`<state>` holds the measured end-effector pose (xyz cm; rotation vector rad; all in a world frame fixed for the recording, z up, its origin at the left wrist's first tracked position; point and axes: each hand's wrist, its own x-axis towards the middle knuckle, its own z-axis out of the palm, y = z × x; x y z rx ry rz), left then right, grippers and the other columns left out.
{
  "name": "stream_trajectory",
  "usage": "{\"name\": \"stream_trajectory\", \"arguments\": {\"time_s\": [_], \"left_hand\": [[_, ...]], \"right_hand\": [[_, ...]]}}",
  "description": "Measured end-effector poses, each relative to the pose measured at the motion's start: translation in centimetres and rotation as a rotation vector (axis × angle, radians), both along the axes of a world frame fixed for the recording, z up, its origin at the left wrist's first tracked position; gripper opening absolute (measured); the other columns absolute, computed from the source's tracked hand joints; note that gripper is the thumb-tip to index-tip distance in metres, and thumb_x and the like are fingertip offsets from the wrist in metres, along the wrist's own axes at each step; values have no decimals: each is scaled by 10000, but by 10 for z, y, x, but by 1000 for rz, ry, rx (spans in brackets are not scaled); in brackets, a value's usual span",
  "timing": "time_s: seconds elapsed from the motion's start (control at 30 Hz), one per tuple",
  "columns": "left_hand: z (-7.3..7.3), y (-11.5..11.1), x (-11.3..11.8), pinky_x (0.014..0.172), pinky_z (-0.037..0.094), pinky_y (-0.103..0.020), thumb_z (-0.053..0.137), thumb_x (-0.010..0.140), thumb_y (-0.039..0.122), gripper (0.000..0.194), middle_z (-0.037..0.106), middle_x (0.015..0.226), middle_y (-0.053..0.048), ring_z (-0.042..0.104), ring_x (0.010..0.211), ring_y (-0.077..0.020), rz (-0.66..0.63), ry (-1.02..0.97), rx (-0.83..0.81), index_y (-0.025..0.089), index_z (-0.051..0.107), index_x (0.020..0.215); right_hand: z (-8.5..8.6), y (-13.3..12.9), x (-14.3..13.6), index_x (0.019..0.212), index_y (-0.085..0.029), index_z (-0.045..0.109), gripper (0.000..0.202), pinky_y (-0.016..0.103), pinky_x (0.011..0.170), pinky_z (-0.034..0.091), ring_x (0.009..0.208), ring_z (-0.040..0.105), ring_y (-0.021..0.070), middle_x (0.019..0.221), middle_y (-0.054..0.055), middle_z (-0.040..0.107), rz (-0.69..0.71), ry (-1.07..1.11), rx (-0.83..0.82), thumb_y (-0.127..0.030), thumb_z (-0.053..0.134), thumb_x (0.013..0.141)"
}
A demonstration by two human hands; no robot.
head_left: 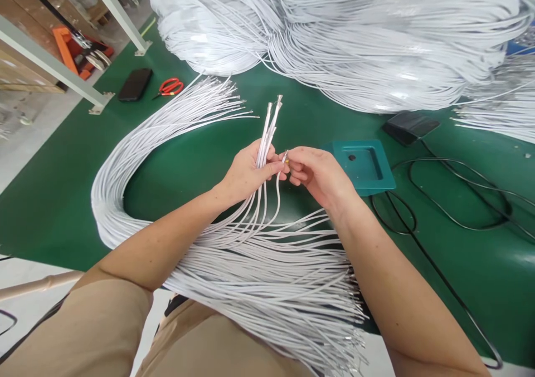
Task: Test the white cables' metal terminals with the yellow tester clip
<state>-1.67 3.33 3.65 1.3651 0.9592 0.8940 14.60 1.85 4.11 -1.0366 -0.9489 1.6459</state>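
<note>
Several white cables (pixel 266 135) stand upright in my left hand (pixel 246 168), which is closed around them with their stripped ends pointing up. One more white cable (pixel 278 190) curves up between my two hands. My right hand (pixel 315 171) pinches at the tip of that cable, with a small yellowish spot showing at the fingers. A large bundle of white cables (pixel 112 193) bends in a U around my left forearm. Its loose ends (pixel 334 310) fan out below my hands, over the table edge near my lap.
Big coils of white cable (pixel 376 43) fill the back of the green table (pixel 167 185). A teal tray (pixel 363 189), a black box (pixel 412 126) and black cords (pixel 460 226) lie to the right. Red-handled scissors (pixel 171 86) and a black object (pixel 135 84) are at the left, near a white post (pixel 54 59).
</note>
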Motion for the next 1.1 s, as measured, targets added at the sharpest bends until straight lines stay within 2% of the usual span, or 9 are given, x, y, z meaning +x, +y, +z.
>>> {"name": "stream_trajectory", "arguments": {"time_s": [0.1,0.17,0.3,0.5,0.67,0.77,0.87,1.0,1.1], "left_hand": [[2,-3,2,598,509,-229,677,750,147,274,669,703,28,682,622,-111,-28,24,11,186,411,801],[2,-5,4,628,530,-242,679,750,144,281,663,698,36,694,643,-120,-51,24,8,188,405,798],[0,-6,4,654,546,-250,684,760,160,292,652,718,35,705,686,-128,-82,-15,19,190,397,797],[-4,0,-1,604,527,-212,729,755,219,300,639,719,35,653,617,-88,-30,24,52,179,437,805],[-4,2,-3,619,525,-201,728,783,248,369,663,747,24,669,658,-100,-58,-43,59,193,523,1084],[-3,2,-3,606,517,-192,710,804,242,436,650,729,22,669,676,-104,-81,-84,60,198,538,1203],[-2,3,-4,609,519,-193,713,798,235,357,638,712,21,658,661,-97,-94,-101,15,179,594,1130],[-2,6,-6,632,526,-189,742,769,211,360,654,768,13,670,667,-86,-89,-168,-191,172,619,1105],[-2,10,-8,648,529,-183,762,738,162,351,655,797,3,676,673,-78,-63,-186,-378,143,640,1067]], "right_hand": [[5,-1,1,705,-179,641,315,263,504,360,470,387,91,520,-59,374,-15,-1,-6,-481,653,795],[7,-2,0,732,-173,657,351,256,500,357,477,407,94,515,-61,360,-15,-29,-13,-518,656,792],[6,-3,-1,636,-173,590,347,240,517,369,508,440,88,532,-60,387,32,-50,-42,-465,740,748],[1,1,4,698,-162,625,316,246,579,416,538,429,81,580,-56,424,114,120,-85,-445,747,767],[1,1,5,680,-158,617,286,247,614,428,576,474,84,611,-35,497,99,113,-73,-395,761,754],[4,-2,2,770,-155,675,268,253,617,433,613,527,98,686,1,596,-11,-44,-2,-417,728,770],[5,-4,-2,787,-159,691,195,282,668,454,647,558,121,721,16,645,-101,-298,154,-353,683,794],[-1,-7,-7,733,-177,639,169,294,673,414,688,536,143,757,25,629,-242,-862,496,-238,551,864],[-8,-7,-8,770,-166,624,276,320,692,382,755,518,182,840,80,612,-198,-1300,794,-201,405,934]]}}
